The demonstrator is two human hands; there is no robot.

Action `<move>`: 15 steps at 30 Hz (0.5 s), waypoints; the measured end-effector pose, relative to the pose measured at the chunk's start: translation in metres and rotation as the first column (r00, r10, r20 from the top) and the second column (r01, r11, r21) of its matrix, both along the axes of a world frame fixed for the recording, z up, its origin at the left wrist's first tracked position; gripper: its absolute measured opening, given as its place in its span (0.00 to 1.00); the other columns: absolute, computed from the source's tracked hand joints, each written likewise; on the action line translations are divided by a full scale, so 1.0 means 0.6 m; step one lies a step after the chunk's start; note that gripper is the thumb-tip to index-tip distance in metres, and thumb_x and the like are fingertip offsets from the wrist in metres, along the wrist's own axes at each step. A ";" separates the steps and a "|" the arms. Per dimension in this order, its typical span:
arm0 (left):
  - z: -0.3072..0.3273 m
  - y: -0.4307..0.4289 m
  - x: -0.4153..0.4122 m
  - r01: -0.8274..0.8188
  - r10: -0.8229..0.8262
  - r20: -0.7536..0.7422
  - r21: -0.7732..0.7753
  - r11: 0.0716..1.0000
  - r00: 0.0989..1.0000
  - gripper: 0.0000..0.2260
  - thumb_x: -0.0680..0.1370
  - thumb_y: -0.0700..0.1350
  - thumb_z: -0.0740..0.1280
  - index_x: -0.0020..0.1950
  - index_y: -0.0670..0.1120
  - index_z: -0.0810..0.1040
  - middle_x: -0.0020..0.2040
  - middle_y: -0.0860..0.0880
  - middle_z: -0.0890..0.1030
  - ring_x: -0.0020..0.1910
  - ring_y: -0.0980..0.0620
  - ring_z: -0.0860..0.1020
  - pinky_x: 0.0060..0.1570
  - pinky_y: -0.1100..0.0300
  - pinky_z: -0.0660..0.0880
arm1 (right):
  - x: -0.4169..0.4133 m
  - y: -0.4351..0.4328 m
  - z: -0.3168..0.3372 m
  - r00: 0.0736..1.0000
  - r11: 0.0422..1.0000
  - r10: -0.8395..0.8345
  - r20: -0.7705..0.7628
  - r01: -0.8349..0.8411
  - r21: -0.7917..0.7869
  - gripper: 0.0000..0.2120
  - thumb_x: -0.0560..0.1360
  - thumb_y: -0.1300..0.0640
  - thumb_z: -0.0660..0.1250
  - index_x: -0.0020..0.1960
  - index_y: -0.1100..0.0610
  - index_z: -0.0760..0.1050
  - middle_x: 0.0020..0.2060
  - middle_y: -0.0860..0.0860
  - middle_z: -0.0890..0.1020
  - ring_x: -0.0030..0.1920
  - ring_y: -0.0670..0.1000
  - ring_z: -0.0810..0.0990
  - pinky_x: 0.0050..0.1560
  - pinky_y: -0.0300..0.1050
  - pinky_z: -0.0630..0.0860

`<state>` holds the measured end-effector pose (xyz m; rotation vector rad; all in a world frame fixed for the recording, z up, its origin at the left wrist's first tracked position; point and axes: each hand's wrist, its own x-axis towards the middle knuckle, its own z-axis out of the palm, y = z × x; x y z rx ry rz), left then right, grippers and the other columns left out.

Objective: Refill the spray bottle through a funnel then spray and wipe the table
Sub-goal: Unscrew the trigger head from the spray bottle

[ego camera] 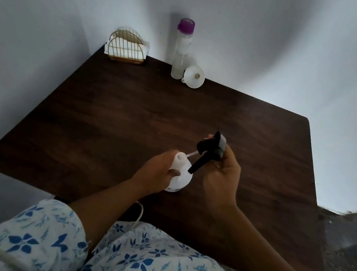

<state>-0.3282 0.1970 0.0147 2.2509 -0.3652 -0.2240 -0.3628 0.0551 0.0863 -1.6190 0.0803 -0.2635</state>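
Observation:
A round white spray bottle (181,178) stands on the dark wooden table (129,113), near its front edge. My left hand (157,172) grips the bottle's body, and its neck is uncapped. My right hand (220,177) holds the black spray head (209,151) just above and to the right of the neck. The head's thin clear tube still reaches into the neck. A white funnel (194,76) lies on its side at the table's far edge. Beside it stands a tall clear bottle with a purple cap (182,48).
A gold wire napkin holder (127,48) with white napkins sits at the table's far left corner. White walls close in the table on the left and at the back. Floor shows beyond the table's right edge. A white cord hangs near my lap.

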 end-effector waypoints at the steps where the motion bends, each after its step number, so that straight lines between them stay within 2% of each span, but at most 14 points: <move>1: 0.000 0.000 0.000 0.001 -0.002 0.004 0.014 1.000 1.000 0.20 0.74 0.41 0.67 0.66 0.44 0.67 0.62 0.44 0.75 0.61 0.47 0.73 0.61 0.51 0.70 | 0.001 -0.003 0.007 1.000 1.000 -0.011 0.013 0.010 0.018 0.17 0.72 0.75 0.62 0.57 0.60 0.73 0.46 0.46 0.80 0.46 0.36 0.80 0.46 0.29 0.74; 7: 0.000 -0.003 0.003 0.006 -0.006 0.004 0.056 0.998 1.000 0.22 0.75 0.42 0.67 0.66 0.43 0.66 0.63 0.44 0.74 0.63 0.46 0.72 0.62 0.53 0.69 | 0.014 -0.026 0.042 0.997 0.999 0.021 0.077 -0.024 0.037 0.21 0.73 0.78 0.58 0.59 0.57 0.71 0.46 0.46 0.79 0.47 0.35 0.80 0.47 0.28 0.74; 11: 0.001 -0.004 0.004 0.008 -0.009 0.014 0.068 0.998 1.000 0.21 0.75 0.43 0.67 0.66 0.43 0.66 0.64 0.44 0.74 0.63 0.47 0.72 0.62 0.55 0.68 | 0.021 -0.045 0.045 0.998 0.995 -0.012 0.054 0.007 0.099 0.17 0.75 0.73 0.59 0.55 0.54 0.75 0.49 0.48 0.81 0.54 0.48 0.80 0.55 0.42 0.75; 12: 0.001 -0.004 0.003 0.010 -0.011 0.015 0.071 0.997 1.000 0.21 0.75 0.43 0.67 0.66 0.43 0.66 0.64 0.44 0.74 0.63 0.47 0.72 0.62 0.55 0.68 | 0.023 -0.049 0.045 0.998 0.994 -0.027 0.053 0.021 0.105 0.17 0.75 0.73 0.60 0.54 0.54 0.76 0.49 0.48 0.81 0.55 0.49 0.80 0.55 0.42 0.75; 15: 0.000 -0.004 0.004 0.006 -0.007 0.010 0.070 0.998 1.000 0.20 0.75 0.43 0.67 0.65 0.44 0.67 0.63 0.44 0.75 0.63 0.47 0.72 0.61 0.56 0.69 | 0.027 -0.060 0.053 0.996 0.989 -0.050 0.077 0.039 0.142 0.17 0.74 0.72 0.62 0.52 0.53 0.77 0.45 0.43 0.83 0.53 0.45 0.80 0.53 0.39 0.75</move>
